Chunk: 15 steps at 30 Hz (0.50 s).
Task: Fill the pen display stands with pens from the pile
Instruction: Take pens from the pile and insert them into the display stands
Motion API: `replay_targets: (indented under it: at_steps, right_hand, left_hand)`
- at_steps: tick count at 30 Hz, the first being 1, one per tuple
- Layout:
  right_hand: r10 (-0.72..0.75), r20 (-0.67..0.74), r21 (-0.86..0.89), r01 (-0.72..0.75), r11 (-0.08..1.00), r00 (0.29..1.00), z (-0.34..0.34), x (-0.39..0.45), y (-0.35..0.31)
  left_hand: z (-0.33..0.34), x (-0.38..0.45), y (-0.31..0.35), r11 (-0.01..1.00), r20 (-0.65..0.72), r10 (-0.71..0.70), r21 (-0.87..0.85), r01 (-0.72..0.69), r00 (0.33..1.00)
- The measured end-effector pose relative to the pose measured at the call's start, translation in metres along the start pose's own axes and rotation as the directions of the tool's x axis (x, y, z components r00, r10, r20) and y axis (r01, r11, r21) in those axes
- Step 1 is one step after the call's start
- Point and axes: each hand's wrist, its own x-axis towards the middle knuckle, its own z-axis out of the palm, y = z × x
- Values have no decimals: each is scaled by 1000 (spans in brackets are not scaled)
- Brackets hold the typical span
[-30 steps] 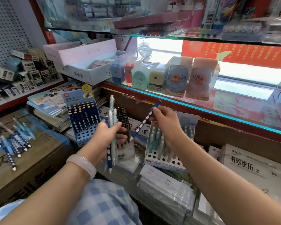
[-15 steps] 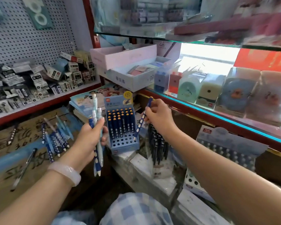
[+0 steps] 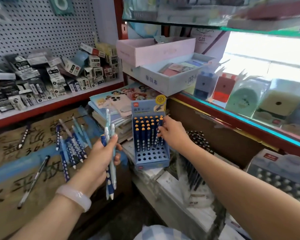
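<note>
A single wide-angle view is given, taken from head height and aimed forward and down. The blue cardboard pen display stand is seen close, at frame centre. Both forearms are seen entering from the lower edge. Straight shelf lines are bent near the corners.

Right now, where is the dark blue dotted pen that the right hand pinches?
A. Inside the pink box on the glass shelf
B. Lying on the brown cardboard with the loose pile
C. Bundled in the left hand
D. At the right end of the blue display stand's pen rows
D: the right hand pinches the dark blue dotted pen upright at the right edge of the blue cardboard display stand, beside the standing pens.
</note>
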Motion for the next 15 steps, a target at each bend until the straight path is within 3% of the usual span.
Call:
replay_targets:
  at_steps: [8, 15]
  right_hand:
    - [54, 163, -158, -28, 987, 985, 17, 9, 10]
    - [107, 126, -255, -72, 964, 986, 24, 9, 12]
  left_hand:
    - [14, -5, -3, 999, 43, -26, -33, 28, 999]
    - [21, -11, -1, 1000, 91, -25, -1, 25, 996]
